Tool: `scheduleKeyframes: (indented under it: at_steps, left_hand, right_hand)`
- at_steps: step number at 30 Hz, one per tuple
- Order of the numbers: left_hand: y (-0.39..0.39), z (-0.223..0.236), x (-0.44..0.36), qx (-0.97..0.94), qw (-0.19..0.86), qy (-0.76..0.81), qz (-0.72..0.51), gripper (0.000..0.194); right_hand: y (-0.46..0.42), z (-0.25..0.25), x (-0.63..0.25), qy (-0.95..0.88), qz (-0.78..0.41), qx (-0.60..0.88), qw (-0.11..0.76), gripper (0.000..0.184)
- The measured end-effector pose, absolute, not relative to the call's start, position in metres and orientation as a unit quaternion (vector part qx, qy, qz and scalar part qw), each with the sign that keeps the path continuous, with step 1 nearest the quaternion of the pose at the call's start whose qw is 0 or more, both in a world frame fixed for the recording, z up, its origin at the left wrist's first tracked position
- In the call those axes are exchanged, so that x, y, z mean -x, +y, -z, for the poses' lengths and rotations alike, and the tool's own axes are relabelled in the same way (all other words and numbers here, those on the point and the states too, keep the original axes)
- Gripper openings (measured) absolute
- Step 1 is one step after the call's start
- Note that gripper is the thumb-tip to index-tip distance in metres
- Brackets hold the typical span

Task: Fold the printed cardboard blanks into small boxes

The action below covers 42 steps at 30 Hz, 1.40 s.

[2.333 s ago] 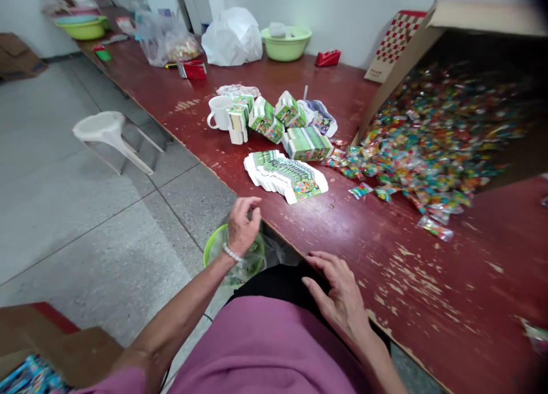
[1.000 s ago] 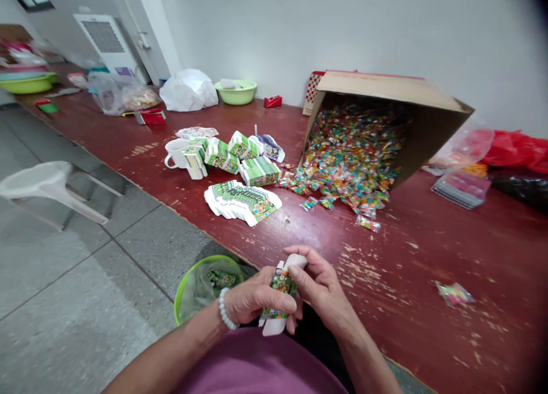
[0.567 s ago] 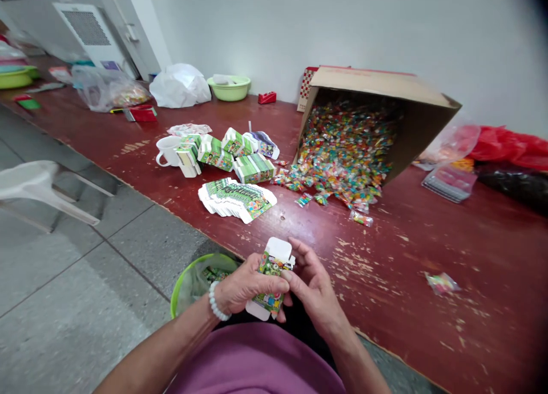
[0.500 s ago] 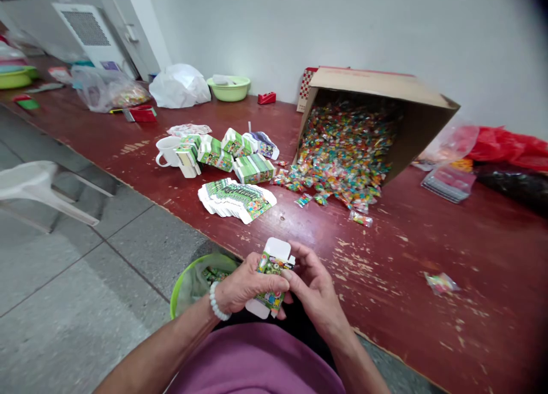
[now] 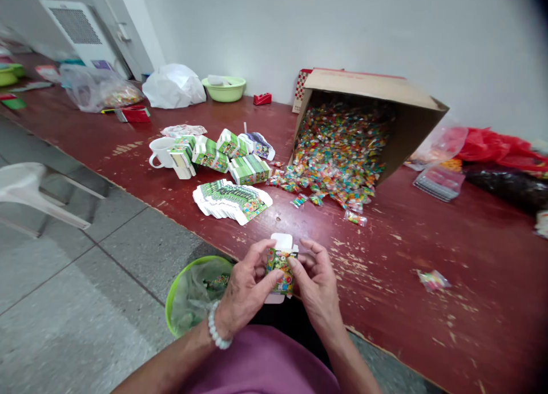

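Observation:
Between my two hands is a small printed candy box (image 5: 281, 268), green with colourful pictures, its white end flaps sticking out at top and bottom. My left hand (image 5: 248, 285) grips its left side, thumb across the front. On the right edge, my right hand (image 5: 314, 277) pinches it with thumb and fingers. A fanned pile of flat green cartons (image 5: 231, 200) lies on the table just beyond my hands. Behind it stand banded bundles of the same cartons (image 5: 249, 169). Wrapped candies (image 5: 338, 154) spill from a tipped cardboard box (image 5: 413, 131).
A white mug (image 5: 161, 152) stands beside the bundles. Below the edge of the red table (image 5: 372, 291) is a green-rimmed bin (image 5: 171, 291) with a plastic liner. One loose candy (image 5: 433, 280) lies at right. A white stool (image 5: 29, 183) stands at left.
The candy box has turned more upright and faces me squarely. My left hand has shifted to its left side, and the right hand stays on its right edge. The view has shifted slightly.

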<state>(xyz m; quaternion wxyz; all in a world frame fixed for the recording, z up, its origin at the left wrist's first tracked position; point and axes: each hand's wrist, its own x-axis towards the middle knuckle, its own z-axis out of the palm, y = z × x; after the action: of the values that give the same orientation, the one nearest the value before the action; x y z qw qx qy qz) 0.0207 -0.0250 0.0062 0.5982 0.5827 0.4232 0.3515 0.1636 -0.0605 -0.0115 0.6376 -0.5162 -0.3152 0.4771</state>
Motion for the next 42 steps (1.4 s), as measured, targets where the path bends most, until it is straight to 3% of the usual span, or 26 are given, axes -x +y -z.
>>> scheduleKeyframes:
  at_steps: [4, 9, 19, 23, 27, 29, 32, 33, 37, 42]
  left_hand:
    - [-0.02, -0.006, -0.019, -0.558, 0.643, 0.403, -0.335, 0.036]
    - [-0.014, -0.01, -0.018, -0.536, 0.692, 0.376, -0.304, 0.023]
    - [-0.019, -0.005, -0.015, -0.515, 0.722, 0.362, -0.287, 0.025]
    - [-0.02, -0.005, -0.014, -0.533, 0.709, 0.365, -0.284, 0.024]
    - [-0.02, -0.008, -0.014, -0.565, 0.69, 0.353, -0.284, 0.021]
    - [-0.02, -0.008, -0.015, -0.562, 0.69, 0.344, -0.299, 0.029]
    - [-0.022, -0.007, -0.015, -0.498, 0.725, 0.356, -0.315, 0.066]
    - [-0.023, -0.006, -0.016, -0.464, 0.75, 0.36, -0.304, 0.07]
    - [-0.026, -0.001, -0.02, -0.362, 0.835, 0.356, -0.213, 0.055]
    - [-0.023, 0.003, -0.029, -0.378, 0.797, 0.409, -0.232, 0.063]
  right_hand:
    - [-0.065, 0.017, -0.164, -0.349, -0.458, 0.517, 0.633, 0.026]
    - [-0.064, 0.017, -0.177, -0.309, -0.558, 0.502, 0.584, 0.029]
    - [-0.06, 0.006, -0.193, -0.481, -0.517, 0.514, 0.487, 0.027]
    - [-0.059, 0.012, -0.187, -0.404, -0.518, 0.5, 0.564, 0.022]
    - [-0.058, 0.014, -0.184, -0.341, -0.568, 0.47, 0.584, 0.033]
    - [-0.058, 0.014, -0.185, -0.355, -0.581, 0.468, 0.563, 0.026]
    - [-0.06, 0.014, -0.187, -0.369, -0.552, 0.475, 0.578, 0.025]
    - [-0.06, 0.015, -0.186, -0.376, -0.535, 0.479, 0.586, 0.024]
    - [-0.062, 0.019, -0.185, -0.46, -0.493, 0.499, 0.544, 0.017]
    - [-0.061, 0.012, -0.185, -0.523, -0.473, 0.493, 0.51, 0.02]
